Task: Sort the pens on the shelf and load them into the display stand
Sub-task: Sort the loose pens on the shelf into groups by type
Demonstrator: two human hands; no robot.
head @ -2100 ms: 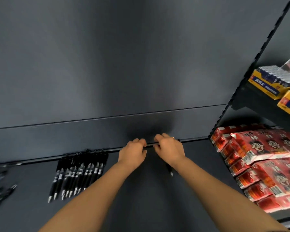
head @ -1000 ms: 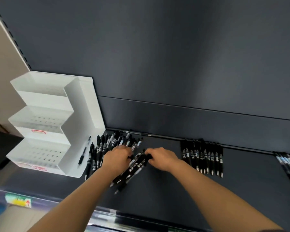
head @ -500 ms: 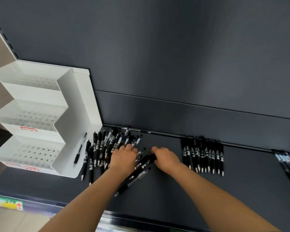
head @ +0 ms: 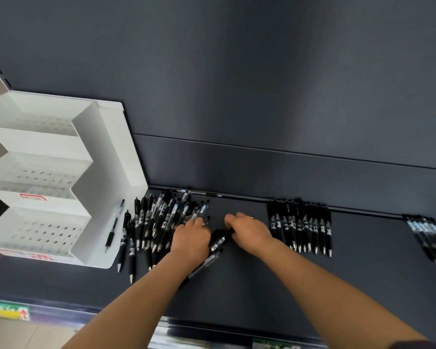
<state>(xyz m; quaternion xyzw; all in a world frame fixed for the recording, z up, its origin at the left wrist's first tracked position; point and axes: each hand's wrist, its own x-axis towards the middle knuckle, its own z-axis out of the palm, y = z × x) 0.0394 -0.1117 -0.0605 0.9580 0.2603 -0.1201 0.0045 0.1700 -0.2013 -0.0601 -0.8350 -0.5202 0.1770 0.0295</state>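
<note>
A loose heap of black pens (head: 159, 220) lies on the dark shelf (head: 262, 285) just right of the white three-tier display stand (head: 111, 157), whose perforated tiers hold no pens. My left hand (head: 190, 239) rests flat on the heap's right side. My right hand (head: 249, 231) sits beside it, fingers curled over the top ends of a few black pens (head: 218, 239) that lie slanted between both hands. A single pen (head: 115, 226) lies against the stand's side wall.
A tidy row of black pens (head: 301, 230) lies tips forward to the right of my right hand. Another row of pens (head: 428, 235) lies at the far right edge. The shelf's front rail carries a coloured label (head: 8, 312). The dark back panel rises behind.
The view swung left from an empty shelf stretch to the heap and stand. The bundle both hands carried now lies at the heap's right side, and my left hand has flattened onto the pens.
</note>
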